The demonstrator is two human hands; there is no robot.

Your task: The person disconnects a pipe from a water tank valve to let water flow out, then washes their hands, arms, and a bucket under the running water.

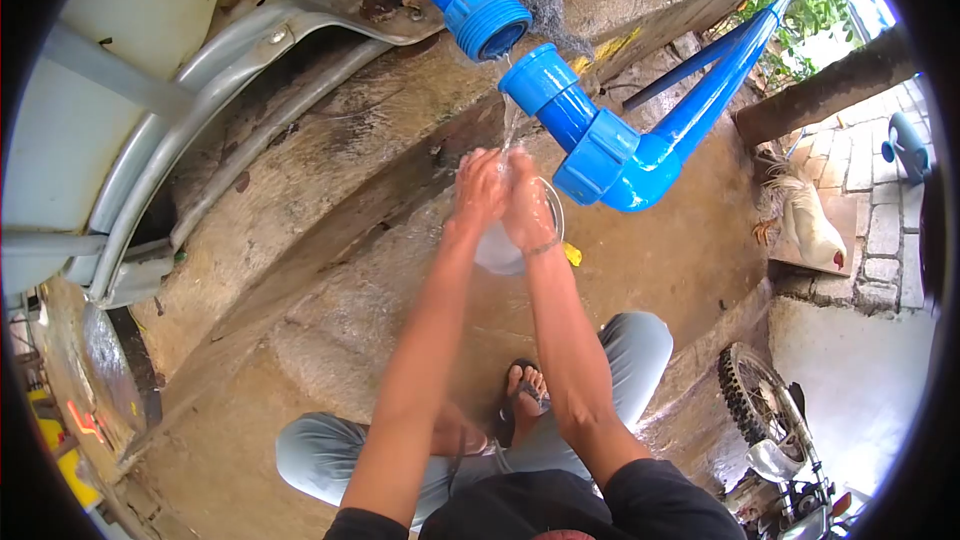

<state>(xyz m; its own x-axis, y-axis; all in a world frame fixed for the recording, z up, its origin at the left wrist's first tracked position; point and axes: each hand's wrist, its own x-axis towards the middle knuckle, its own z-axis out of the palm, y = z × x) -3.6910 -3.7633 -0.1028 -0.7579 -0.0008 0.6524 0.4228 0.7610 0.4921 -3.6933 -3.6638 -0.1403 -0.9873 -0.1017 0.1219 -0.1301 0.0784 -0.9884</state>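
Note:
Water runs from the open threaded end of a blue pipe [487, 25] onto my two wet hands. My left hand [482, 188] and my right hand [526, 202] are close together, palms facing, fingers pointing up toward the stream. The fingers look stretched out, slightly blurred by water and motion; no held object shows, though the palms are hidden. Just beneath them, partly covered, is a pale round bucket [499, 252] on the wet floor. A second blue pipe [578, 110] with a union nut and elbow lies right beside my right hand, separated from the first pipe.
Dark grey mesh-like material [545, 12] lies behind the pipes on a concrete ledge [330, 140]. A metal-framed tank [130, 70] stands at left. A small yellow object [572, 254] is near the bucket. At right are a white chicken [808, 225] and a motorcycle wheel [755, 390].

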